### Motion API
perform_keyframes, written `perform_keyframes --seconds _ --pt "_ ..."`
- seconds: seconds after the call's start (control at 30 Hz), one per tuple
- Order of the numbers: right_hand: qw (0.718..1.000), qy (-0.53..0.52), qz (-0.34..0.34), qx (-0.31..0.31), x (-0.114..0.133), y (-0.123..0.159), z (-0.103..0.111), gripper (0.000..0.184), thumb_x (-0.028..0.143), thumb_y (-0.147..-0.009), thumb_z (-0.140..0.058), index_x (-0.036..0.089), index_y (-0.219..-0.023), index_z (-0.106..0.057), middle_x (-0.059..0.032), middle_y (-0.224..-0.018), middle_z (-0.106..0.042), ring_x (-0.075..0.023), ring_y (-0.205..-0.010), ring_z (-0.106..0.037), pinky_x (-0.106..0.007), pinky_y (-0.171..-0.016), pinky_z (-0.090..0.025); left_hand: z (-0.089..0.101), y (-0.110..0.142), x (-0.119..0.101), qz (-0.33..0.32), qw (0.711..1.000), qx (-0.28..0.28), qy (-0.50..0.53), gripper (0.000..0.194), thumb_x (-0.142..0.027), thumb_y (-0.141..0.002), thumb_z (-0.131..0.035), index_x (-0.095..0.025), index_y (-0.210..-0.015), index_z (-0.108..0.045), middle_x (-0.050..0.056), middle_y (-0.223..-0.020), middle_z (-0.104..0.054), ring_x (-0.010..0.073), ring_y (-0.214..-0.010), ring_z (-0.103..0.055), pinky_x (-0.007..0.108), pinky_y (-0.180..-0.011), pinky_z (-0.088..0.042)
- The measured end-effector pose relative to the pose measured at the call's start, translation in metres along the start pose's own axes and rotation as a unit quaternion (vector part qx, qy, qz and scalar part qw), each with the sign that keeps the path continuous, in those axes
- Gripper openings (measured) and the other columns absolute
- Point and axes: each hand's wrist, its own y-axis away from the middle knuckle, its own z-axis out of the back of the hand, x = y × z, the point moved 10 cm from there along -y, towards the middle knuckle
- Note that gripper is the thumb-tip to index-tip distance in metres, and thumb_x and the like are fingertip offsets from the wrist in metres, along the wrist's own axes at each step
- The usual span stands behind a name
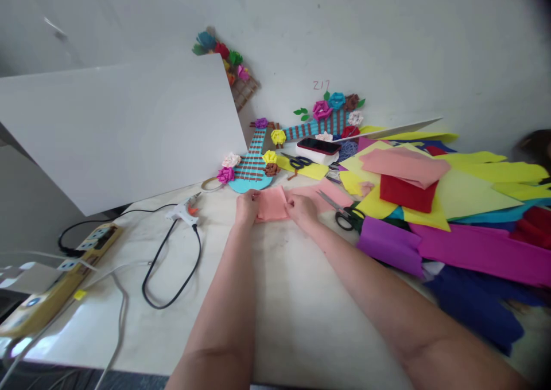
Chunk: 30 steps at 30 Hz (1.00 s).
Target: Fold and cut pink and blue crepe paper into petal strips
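A folded piece of pink felt-like sheet (272,204) lies low over the table between my hands. My left hand (247,207) pinches its left edge, fingers closed. At the right edge, my right hand (302,209) has thumb and finger pressed together on the same piece. Another pink sheet (329,195) lies flat just behind my right hand. Across it rest scissors (344,213) with black handles, blades pointing left and away. Just beyond my left hand stands a blue guitar-shaped craft (252,163) with brown strips and paper flowers.
A white glue gun (184,211) with a looping black cord lies left. A yellow power strip (71,275) runs along the left edge. Colored sheets (465,206) pile up on the right. A phone (318,145) sits on a white box; a white board (129,137) leans behind.
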Motion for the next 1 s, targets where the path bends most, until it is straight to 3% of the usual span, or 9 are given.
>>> perform_keyframes --seconds 0.23,0.33,0.43,0.53,0.63,0.73,0.9,1.0 --pt "0.999 0.04 0.022 -0.014 0.01 0.008 0.009 0.036 0.023 -0.082 -0.048 0.019 -0.117 -0.053 -0.0109 -0.11 -0.055 -0.0181 -0.083 -0.057 -0.026 -0.066 -0.041 0.0 0.0 -0.002 -0.017 1.0 -0.001 -0.023 0.031 -0.014 -0.074 -0.051 -0.017 -0.101 -0.066 0.006 -0.076 -0.066 0.014 -0.07 -0.058 0.021 -0.065 -0.042" --pt "0.993 0.072 0.095 -0.018 0.024 0.012 0.009 0.038 0.018 -0.087 -0.039 0.023 -0.123 -0.05 -0.0107 -0.12 -0.05 -0.0212 -0.095 -0.053 -0.028 -0.071 -0.042 0.0 0.001 -0.002 -0.016 1.0 -0.002 -0.021 0.034 -0.013 -0.074 -0.051 -0.016 -0.105 -0.064 0.006 -0.077 -0.065 0.014 -0.071 -0.058 0.021 -0.066 -0.042" --pt "0.974 0.089 0.206 -0.026 0.043 0.016 0.003 0.041 0.012 -0.088 -0.033 0.021 -0.123 -0.051 -0.0096 -0.131 -0.045 -0.0242 -0.115 -0.042 -0.034 -0.087 -0.039 -0.001 0.0 0.0 -0.01 1.0 0.001 -0.023 0.034 -0.014 -0.074 -0.051 -0.017 -0.105 -0.064 0.006 -0.078 -0.066 0.0142 -0.073 -0.059 0.021 -0.067 -0.043" --pt "0.957 0.061 0.284 0.015 0.051 0.017 -0.012 0.042 0.008 -0.085 -0.035 0.019 -0.12 -0.055 -0.0079 -0.131 -0.048 -0.0204 -0.121 -0.04 -0.034 -0.1 -0.032 -0.002 -0.001 0.001 -0.01 1.0 0.0 -0.029 0.032 -0.015 -0.075 -0.051 -0.017 -0.103 -0.065 0.006 -0.079 -0.066 0.0148 -0.074 -0.059 0.021 -0.068 -0.043" --pt "0.958 0.031 0.275 0.072 0.046 0.013 -0.027 0.039 0.008 -0.082 -0.039 0.016 -0.115 -0.058 -0.0079 -0.12 -0.058 -0.017 -0.112 -0.05 -0.029 -0.096 -0.036 -0.001 -0.002 0.001 -0.008 1.0 0.002 -0.029 0.032 -0.014 -0.074 -0.051 -0.015 -0.102 -0.065 0.006 -0.077 -0.066 0.0148 -0.073 -0.059 0.021 -0.068 -0.043" --pt "0.97 0.019 0.234 0.059 0.041 0.01 -0.026 0.035 0.016 -0.087 -0.037 0.013 -0.117 -0.056 -0.0112 -0.115 -0.061 -0.0173 -0.107 -0.055 -0.027 -0.092 -0.039 -0.001 -0.002 0.001 -0.006 1.0 0.005 -0.023 0.033 -0.014 -0.073 -0.051 -0.015 -0.104 -0.064 0.006 -0.076 -0.066 0.0146 -0.073 -0.059 0.021 -0.067 -0.043" --pt "0.971 0.065 0.223 0.054 0.047 0.017 -0.028 0.043 0.037 -0.088 -0.041 0.014 -0.124 -0.051 -0.014 -0.133 -0.046 -0.0238 -0.119 -0.045 -0.035 -0.097 -0.035 0.003 -0.001 0.002 0.001 1.0 -0.003 -0.015 0.036 -0.014 -0.072 -0.053 -0.017 -0.106 -0.063 0.005 -0.077 -0.066 0.0144 -0.073 -0.06 0.021 -0.067 -0.043" --pt "0.962 0.095 0.252 0.055 0.052 0.022 -0.032 0.044 0.037 -0.089 -0.04 0.014 -0.125 -0.051 -0.014 -0.137 -0.04 -0.0255 -0.125 -0.037 -0.037 -0.103 -0.028 0.004 -0.001 0.005 0.009 1.0 0.009 -0.006 0.041 -0.015 -0.07 -0.057 -0.016 -0.11 -0.061 0.003 -0.072 -0.065 0.0133 -0.068 -0.059 0.02 -0.065 -0.043"
